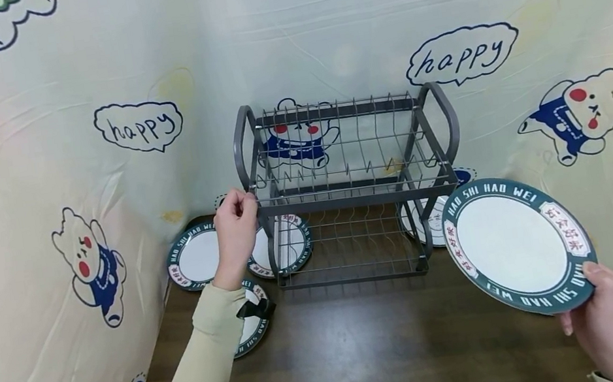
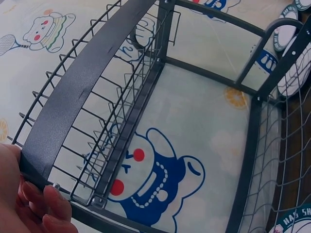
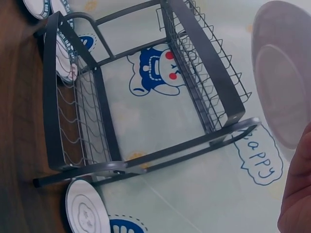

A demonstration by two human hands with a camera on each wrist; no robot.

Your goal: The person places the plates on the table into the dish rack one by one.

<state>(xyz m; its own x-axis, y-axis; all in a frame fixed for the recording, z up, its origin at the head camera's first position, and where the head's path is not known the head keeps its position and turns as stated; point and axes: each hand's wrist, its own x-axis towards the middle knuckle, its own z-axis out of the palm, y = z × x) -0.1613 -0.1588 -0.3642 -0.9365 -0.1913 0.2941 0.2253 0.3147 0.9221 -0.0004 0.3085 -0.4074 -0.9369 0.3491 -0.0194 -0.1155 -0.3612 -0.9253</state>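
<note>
A dark grey two-tier dish rack [image 1: 355, 200] of wire and metal bars stands on a brown wooden table. My left hand [image 1: 237, 237] grips the left front corner of its upper tier; in the left wrist view the fingers [image 2: 57, 203] curl at the frame. With my right hand [image 1: 611, 317] I pinch a round white plate [image 1: 510, 243] by its lower right rim, thumb on the upper face. The plate has a green lettered border and is held tilted right of the rack, apart from it. Its pale underside shows in the right wrist view.
Similar plates lie on the table [image 1: 359, 341]: one at the far left [image 1: 195, 260], one behind the rack's left side [image 1: 279, 248], one partly under my left sleeve [image 1: 255, 324]. Another plate [image 1: 433, 225] is at the rack's right. A printed cloth [image 1: 318, 31] hangs around.
</note>
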